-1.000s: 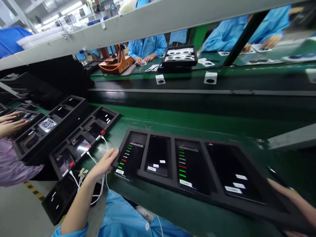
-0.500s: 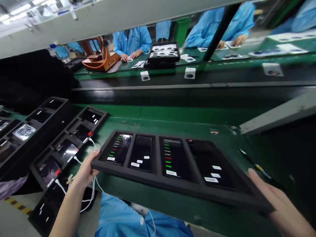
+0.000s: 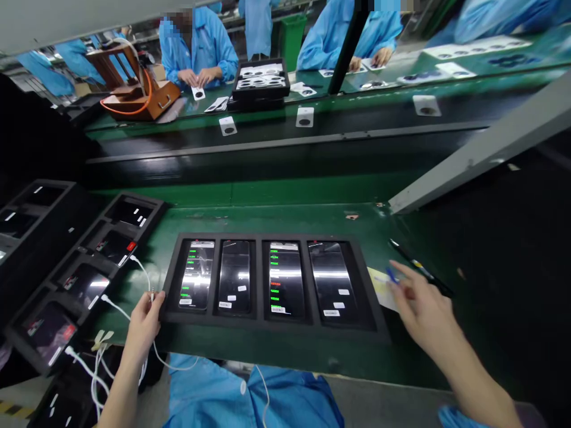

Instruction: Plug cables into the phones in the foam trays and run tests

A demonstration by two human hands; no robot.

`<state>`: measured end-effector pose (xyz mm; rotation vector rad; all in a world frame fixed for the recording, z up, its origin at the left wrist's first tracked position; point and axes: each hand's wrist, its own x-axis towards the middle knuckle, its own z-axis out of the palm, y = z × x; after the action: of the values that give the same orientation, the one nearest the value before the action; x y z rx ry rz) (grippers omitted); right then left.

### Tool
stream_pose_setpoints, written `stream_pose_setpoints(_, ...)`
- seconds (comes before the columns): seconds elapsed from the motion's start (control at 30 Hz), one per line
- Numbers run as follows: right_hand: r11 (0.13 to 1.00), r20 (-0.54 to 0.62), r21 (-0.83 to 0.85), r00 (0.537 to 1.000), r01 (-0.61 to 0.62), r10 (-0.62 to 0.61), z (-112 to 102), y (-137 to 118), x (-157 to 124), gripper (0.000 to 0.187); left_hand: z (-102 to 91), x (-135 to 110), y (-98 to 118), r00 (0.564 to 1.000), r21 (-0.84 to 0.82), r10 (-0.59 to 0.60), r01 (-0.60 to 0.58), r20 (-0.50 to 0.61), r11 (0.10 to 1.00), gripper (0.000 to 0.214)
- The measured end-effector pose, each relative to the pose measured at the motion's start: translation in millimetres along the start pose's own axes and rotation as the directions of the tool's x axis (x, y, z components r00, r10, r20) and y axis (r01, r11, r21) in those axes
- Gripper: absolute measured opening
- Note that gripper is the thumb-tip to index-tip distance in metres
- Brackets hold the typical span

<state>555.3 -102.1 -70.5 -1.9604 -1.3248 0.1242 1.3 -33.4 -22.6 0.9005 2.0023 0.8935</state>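
A black foam tray lies on the green bench with phones in its slots. Two phones, the first and the third, show lists of green lines; the second and fourth have dark screens with small white labels. At the tray's left end my left hand is closed on a white cable, its small plug sticking up past the fingertips. My right hand is right of the tray, fingers pinched around a blurred small blue thing above a yellowish paper slip.
Another phone tray sits at the left, with white cables running to phones. A dark pen-like tool lies at the right, near a grey post. Across the line, co-workers in blue handle white cards beside a black box.
The tray was tilted up between both hands; now it lies flat on the bench. My left hand has taken a white cable, and my right hand has let go and moved to the blue thing.
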Motion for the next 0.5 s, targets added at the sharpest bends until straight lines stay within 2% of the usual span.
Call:
stream_pose_setpoints(0.07,0.963,-0.094,0.229,0.982,-0.140,0.165,-9.3,-13.8,3.5,0.037,1.4,0.0,-3.0,0.998,0.052,0.062,-0.060,-0.030,0.997,0.065)
stream_pose_setpoints(0.13,0.806,-0.132,0.557,0.938,-0.198,0.322,-13.8,-32.0,3.0,0.026,3.4,-1.3,-4.5,0.993,0.103,0.116,-0.112,-0.031,0.988,0.063)
stream_pose_setpoints(0.2,0.599,-0.044,0.773,0.924,-0.210,0.381,-8.9,-52.9,-2.9,0.021,6.3,-3.9,-4.1,0.986,0.150,0.166,-0.163,-0.007,0.975,0.059)
stream_pose_setpoints(0.23,0.538,0.025,0.813,0.935,-0.225,0.353,-3.0,-63.5,-8.2,0.024,7.8,-5.6,-3.3,0.982,0.169,0.191,-0.189,0.003,0.967,0.057)
stream_pose_setpoints(0.27,0.527,0.072,0.818,0.950,-0.230,0.303,4.6,-73.7,-14.9,0.025,9.2,-7.3,-2.4,0.977,0.186,0.214,-0.211,0.008,0.960,0.055)
stream_pose_setpoints(0.3,0.552,0.079,0.809,0.969,-0.201,0.236,13.1,-83.0,-22.6,0.022,10.5,-8.9,-1.5,0.973,0.199,0.229,-0.226,0.010,0.953,0.053)
stream_pose_setpoints(0.37,0.642,0.123,0.749,0.986,-0.166,0.111,29.2,-98.3,-39.1,0.021,12.4,-11.4,-0.5,0.971,0.216,0.238,-0.234,0.006,0.948,0.051)
stream_pose_setpoints(0.5,0.767,0.330,0.597,0.943,-0.235,0.033,44.8,-114.5,-63.4,0.024,13.0,-11.6,-4.0,0.973,0.223,0.229,-0.222,-0.005,0.949,0.048)
